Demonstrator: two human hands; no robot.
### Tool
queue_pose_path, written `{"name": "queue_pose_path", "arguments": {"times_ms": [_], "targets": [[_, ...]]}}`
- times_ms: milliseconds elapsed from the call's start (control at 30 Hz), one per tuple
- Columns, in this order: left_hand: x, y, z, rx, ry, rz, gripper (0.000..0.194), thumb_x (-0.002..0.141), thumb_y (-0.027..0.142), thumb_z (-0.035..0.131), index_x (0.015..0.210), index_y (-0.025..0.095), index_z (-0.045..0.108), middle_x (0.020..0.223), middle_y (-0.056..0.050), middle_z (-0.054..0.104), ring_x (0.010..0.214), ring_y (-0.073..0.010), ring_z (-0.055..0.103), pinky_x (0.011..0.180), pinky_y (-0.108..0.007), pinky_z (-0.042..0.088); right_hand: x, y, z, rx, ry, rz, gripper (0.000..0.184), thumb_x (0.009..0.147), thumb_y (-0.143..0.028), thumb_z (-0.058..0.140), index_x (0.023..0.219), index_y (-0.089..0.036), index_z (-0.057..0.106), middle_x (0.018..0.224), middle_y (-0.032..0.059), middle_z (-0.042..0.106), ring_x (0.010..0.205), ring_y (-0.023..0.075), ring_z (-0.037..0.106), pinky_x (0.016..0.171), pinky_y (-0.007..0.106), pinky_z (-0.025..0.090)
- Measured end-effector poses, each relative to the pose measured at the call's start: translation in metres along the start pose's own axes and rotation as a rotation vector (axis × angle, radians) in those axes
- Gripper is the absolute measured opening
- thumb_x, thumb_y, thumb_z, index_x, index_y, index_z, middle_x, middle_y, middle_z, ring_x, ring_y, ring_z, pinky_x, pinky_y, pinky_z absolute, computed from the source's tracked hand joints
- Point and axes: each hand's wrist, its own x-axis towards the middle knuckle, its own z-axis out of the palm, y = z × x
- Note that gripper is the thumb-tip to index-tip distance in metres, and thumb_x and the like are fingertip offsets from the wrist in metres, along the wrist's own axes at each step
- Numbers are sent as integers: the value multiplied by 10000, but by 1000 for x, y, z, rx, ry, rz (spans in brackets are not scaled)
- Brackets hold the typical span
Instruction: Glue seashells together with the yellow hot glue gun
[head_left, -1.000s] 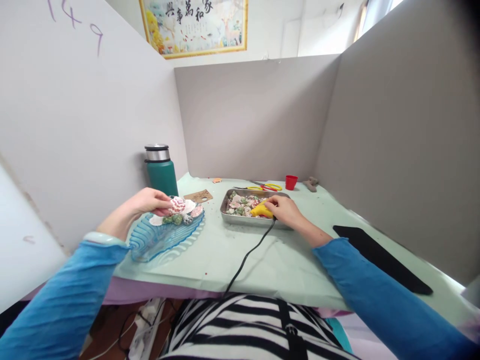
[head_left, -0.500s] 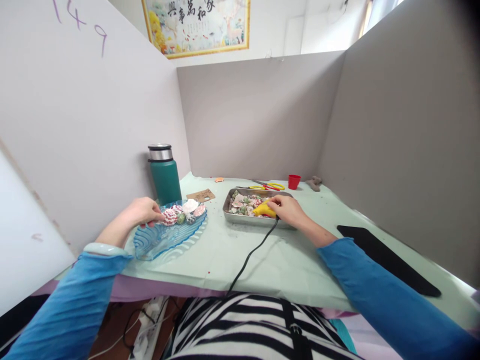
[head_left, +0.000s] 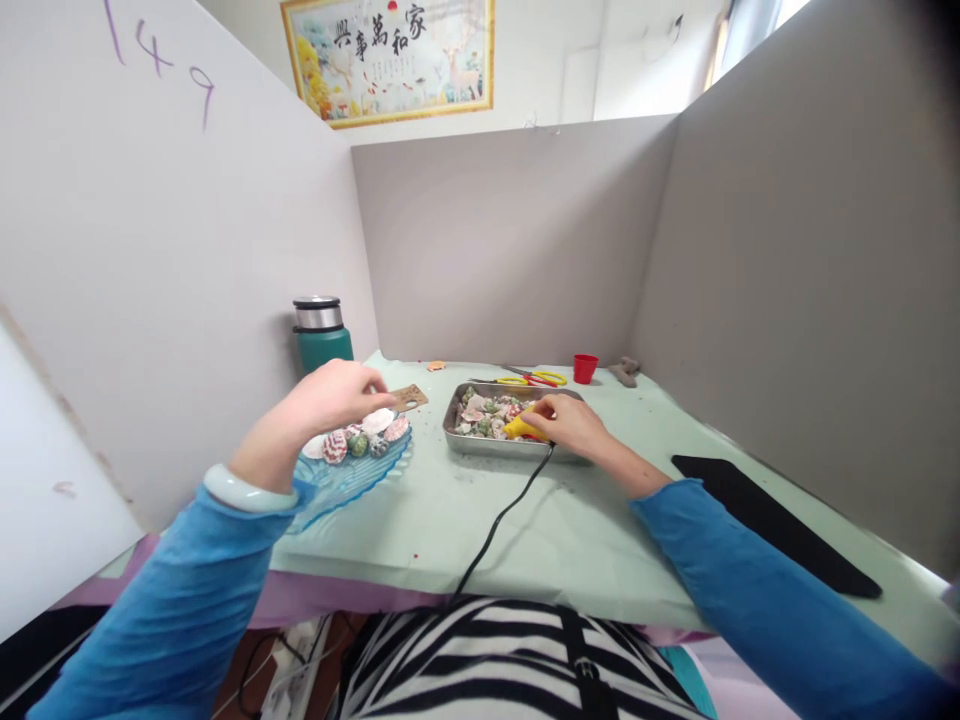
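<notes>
My left hand (head_left: 337, 398) hovers over the far part of a ribbed blue glass plate (head_left: 352, 485), thumb and index finger slightly apart with nothing visible between them. On that plate several seashells (head_left: 334, 446) lie close together, white, pink, red-striped and green. My right hand (head_left: 568, 424) grips a yellow hot glue gun (head_left: 523, 424) over a metal tray (head_left: 487, 446); its black cord (head_left: 495, 525) runs down to the table's front edge. Inside the tray are many small shells (head_left: 480, 412) heaped together, partly hidden by the glue gun and my right hand.
A brown card (head_left: 409, 397) lies beyond the plate, near a green bottle (head_left: 322, 345). Behind the tray are yellow-and-red-handled scissors or pliers (head_left: 536, 379), a red cup (head_left: 585, 368) and grey lumps (head_left: 624, 371). At right lies a black mat (head_left: 772, 520). Grey panels enclose the table.
My left hand has left the red-striped shell at the plate's left and moved right and up above the shells. My right hand and the glue gun stay nearly where they were.
</notes>
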Motion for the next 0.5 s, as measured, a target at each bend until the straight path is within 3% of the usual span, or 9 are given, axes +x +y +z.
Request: {"name": "queue_pose_path", "arguments": {"times_ms": [133, 267, 400, 500], "targets": [[15, 65, -5, 31, 30, 190, 376, 807, 481, 542, 940, 199, 753, 822, -62, 736, 768, -172, 651, 674, -230, 439, 0, -5, -9, -104, -62, 90, 568, 688, -669, 618, 1008, -201, 669, 1001, 84, 699, 869, 239, 618, 609, 269, 368], [49, 109, 18, 45, -21, 275, 322, 790, 398, 581, 974, 199, 755, 840, -73, 740, 778, -174, 664, 706, -234, 462, 4, -6, -9, -89, -182, 92, 453, 696, -527, 675, 1000, -192, 673, 933, 76, 706, 820, 226, 620, 605, 260, 383], [93, 121, 54, 105, -181, 198, 291, 762, 223, 595, 1003, 191, 754, 925, -98, 748, 838, -190, 683, 731, -228, 481, 6, 1, -7, 160, -101, 183, 302, 753, -381, 661, 974, -176, 640, 745, 43, 677, 656, 168, 594, 539, 234, 389], [116, 115, 77, 190, -166, 105, 360, 765, 171, 578, 1091, 180, 731, 1067, -133, 725, 964, -227, 673, 784, -252, 489, 8, 8, -12, 638, -68, 289, 253, 834, -385, 589, 972, -173, 583, 606, 7, 598, 513, 129, 533, 459, 219, 393]]}}
